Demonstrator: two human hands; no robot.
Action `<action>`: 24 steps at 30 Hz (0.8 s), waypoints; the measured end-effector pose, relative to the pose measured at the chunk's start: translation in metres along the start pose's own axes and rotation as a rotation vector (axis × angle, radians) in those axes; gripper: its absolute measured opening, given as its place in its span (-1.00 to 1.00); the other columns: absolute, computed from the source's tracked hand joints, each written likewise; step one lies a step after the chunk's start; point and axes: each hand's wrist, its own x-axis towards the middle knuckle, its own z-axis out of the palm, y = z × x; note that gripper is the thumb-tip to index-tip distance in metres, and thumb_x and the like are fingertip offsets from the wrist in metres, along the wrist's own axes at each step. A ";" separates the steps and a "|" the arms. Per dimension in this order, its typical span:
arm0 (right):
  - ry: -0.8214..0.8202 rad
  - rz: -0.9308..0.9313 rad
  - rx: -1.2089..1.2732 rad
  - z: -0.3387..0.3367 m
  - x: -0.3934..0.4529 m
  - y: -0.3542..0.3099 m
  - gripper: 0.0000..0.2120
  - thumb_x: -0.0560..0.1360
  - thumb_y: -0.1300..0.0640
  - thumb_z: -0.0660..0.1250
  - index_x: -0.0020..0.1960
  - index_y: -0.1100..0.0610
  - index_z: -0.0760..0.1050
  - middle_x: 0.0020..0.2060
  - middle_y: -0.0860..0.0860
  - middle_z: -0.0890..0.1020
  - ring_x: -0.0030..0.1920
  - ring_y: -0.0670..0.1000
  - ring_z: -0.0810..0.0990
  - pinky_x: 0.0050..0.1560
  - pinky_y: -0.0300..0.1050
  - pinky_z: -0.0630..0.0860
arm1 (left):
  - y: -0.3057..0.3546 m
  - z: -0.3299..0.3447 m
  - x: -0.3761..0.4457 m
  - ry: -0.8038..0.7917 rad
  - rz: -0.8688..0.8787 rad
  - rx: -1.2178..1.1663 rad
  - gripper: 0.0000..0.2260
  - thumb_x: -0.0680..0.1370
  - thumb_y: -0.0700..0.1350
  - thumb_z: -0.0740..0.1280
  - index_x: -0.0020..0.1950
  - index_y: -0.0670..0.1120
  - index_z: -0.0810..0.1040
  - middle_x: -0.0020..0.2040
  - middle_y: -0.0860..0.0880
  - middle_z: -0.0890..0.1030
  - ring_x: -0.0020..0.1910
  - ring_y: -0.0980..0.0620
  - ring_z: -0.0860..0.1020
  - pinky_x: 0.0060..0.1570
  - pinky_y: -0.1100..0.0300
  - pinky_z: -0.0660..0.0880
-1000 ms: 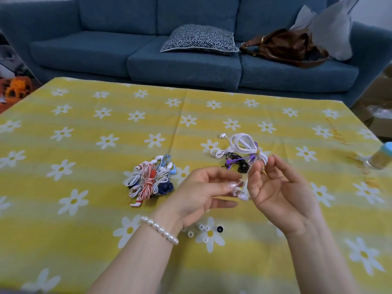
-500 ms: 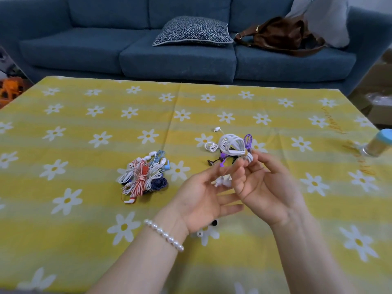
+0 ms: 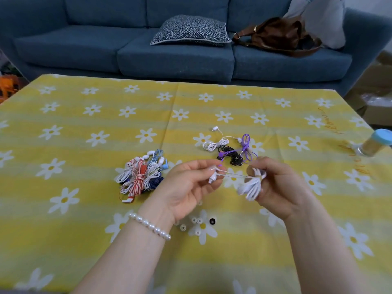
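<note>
My right hand (image 3: 277, 185) grips a coiled bundle of white earphone cable (image 3: 251, 186) above the table. My left hand (image 3: 186, 187) pinches a white earbud (image 3: 213, 177) at the end of that cable, and a short stretch of wire runs taut between the two hands. A pile of wound earphones in white, red and blue (image 3: 141, 175) lies to the left. Behind my hands lies a smaller group of white, black and purple earphones (image 3: 232, 148).
Several loose ear tips, white and one black (image 3: 198, 222), lie on the yellow daisy tablecloth (image 3: 84, 128) under my wrists. A jar with a blue lid (image 3: 376, 143) lies at the right edge. A blue sofa (image 3: 169, 52) with a cushion and brown bag stands behind.
My hands have drawn apart, stretching the white wire between them. The right hand lifted the white bundle away from the group of earphones on the table.
</note>
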 end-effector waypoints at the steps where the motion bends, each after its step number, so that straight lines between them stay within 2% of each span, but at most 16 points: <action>1: 0.025 -0.039 -0.133 -0.001 0.002 0.001 -0.77 0.25 0.34 0.29 -0.47 0.11 0.32 -0.57 -0.02 0.36 -0.56 -0.03 0.35 -0.38 -0.15 0.29 | 0.001 0.000 -0.001 0.012 0.022 0.025 -0.85 0.50 -0.43 0.20 -0.07 -0.30 0.54 -0.24 -0.17 0.64 -0.39 0.07 0.61 -0.37 0.30 0.57; 3: 0.094 -0.130 -0.429 -0.001 0.003 0.003 -0.77 0.29 0.36 0.30 -0.40 0.13 0.32 -0.56 -0.01 0.38 -0.50 0.00 0.39 -0.41 -0.18 0.38 | 0.003 0.001 -0.002 0.026 0.063 0.073 -0.87 0.48 -0.43 0.23 -0.07 -0.29 0.54 -0.23 -0.18 0.65 -0.36 0.05 0.63 -0.34 0.29 0.58; 5: 0.112 -0.191 -0.601 0.002 0.001 0.007 -0.87 0.20 0.28 0.30 -0.31 0.14 0.37 -0.55 -0.01 0.42 -0.45 0.02 0.40 -0.37 -0.17 0.39 | 0.004 0.002 -0.004 0.037 0.088 0.111 -0.88 0.46 -0.43 0.27 -0.08 -0.27 0.53 -0.23 -0.19 0.65 -0.33 0.02 0.64 -0.32 0.27 0.59; 6: 0.088 -0.194 -0.641 0.004 0.000 0.009 -0.84 0.18 0.25 0.29 -0.25 0.14 0.41 -0.52 0.01 0.46 -0.40 0.03 0.42 -0.33 -0.15 0.39 | 0.003 0.003 -0.004 0.038 0.095 0.123 -0.88 0.44 -0.43 0.28 -0.09 -0.27 0.53 -0.23 -0.18 0.66 -0.32 0.01 0.65 -0.32 0.26 0.59; 9: -0.082 -0.169 -0.729 0.008 -0.003 0.013 -0.80 0.36 0.30 0.26 -0.06 0.11 0.52 -0.28 0.05 0.58 -0.20 0.00 0.53 -0.13 -0.15 0.45 | 0.001 0.007 -0.006 0.022 0.109 0.149 -0.90 0.41 -0.42 0.32 -0.14 -0.27 0.52 -0.26 -0.17 0.67 -0.31 -0.01 0.66 -0.33 0.25 0.59; 12: -0.230 -0.149 -0.720 0.009 -0.004 0.012 -0.63 0.27 0.14 0.21 0.03 0.04 0.58 -0.15 -0.03 0.65 -0.04 -0.08 0.60 0.07 -0.08 0.45 | 0.000 0.010 -0.006 0.027 0.132 0.163 -0.90 0.40 -0.41 0.33 -0.12 -0.30 0.56 -0.29 -0.15 0.66 -0.33 0.01 0.66 -0.31 0.27 0.59; 14: -0.256 -0.167 -0.649 0.008 -0.003 0.013 -0.62 0.28 0.03 0.26 0.08 0.02 0.58 -0.10 -0.02 0.68 0.00 -0.08 0.61 0.09 -0.07 0.43 | 0.000 0.010 -0.005 0.051 0.158 0.176 -0.90 0.41 -0.39 0.33 -0.12 -0.29 0.59 -0.31 -0.14 0.65 -0.35 0.03 0.64 -0.30 0.29 0.59; 16: -0.218 -0.232 -0.617 0.009 -0.002 0.014 -0.67 0.31 -0.01 0.40 0.06 0.05 0.59 -0.13 0.03 0.68 -0.03 -0.04 0.63 0.07 -0.09 0.45 | 0.001 0.011 -0.005 0.068 0.181 0.191 -0.90 0.41 -0.38 0.34 -0.14 -0.25 0.61 -0.30 -0.14 0.65 -0.34 0.04 0.63 -0.29 0.29 0.58; 17: -0.199 -0.273 -0.608 0.010 -0.002 0.015 -0.68 0.32 0.03 0.46 0.04 0.09 0.59 -0.15 0.07 0.68 -0.08 -0.03 0.63 0.03 -0.12 0.47 | 0.001 0.011 -0.005 0.072 0.188 0.194 -0.90 0.41 -0.38 0.34 -0.15 -0.24 0.61 -0.28 -0.14 0.65 -0.32 0.03 0.63 -0.28 0.28 0.58; 21: -0.157 -0.391 -0.607 0.018 -0.005 0.019 -0.85 0.40 0.22 0.39 -0.03 0.18 0.61 -0.32 0.12 0.62 -0.33 -0.03 0.56 -0.27 -0.29 0.48 | 0.002 0.012 -0.005 0.126 0.191 0.136 -0.92 0.40 -0.39 0.35 -0.17 -0.24 0.55 -0.31 -0.12 0.64 -0.35 0.04 0.64 -0.31 0.26 0.58; 24: -0.055 -0.439 -0.605 0.021 -0.002 0.021 -0.93 0.42 0.26 0.38 -0.12 0.17 0.63 -0.50 -0.04 0.53 -0.48 -0.08 0.44 -0.41 -0.30 0.41 | 0.002 0.010 -0.004 0.174 0.174 0.124 -0.90 0.40 -0.38 0.37 -0.15 -0.24 0.51 -0.27 -0.15 0.63 -0.36 0.05 0.63 -0.32 0.26 0.59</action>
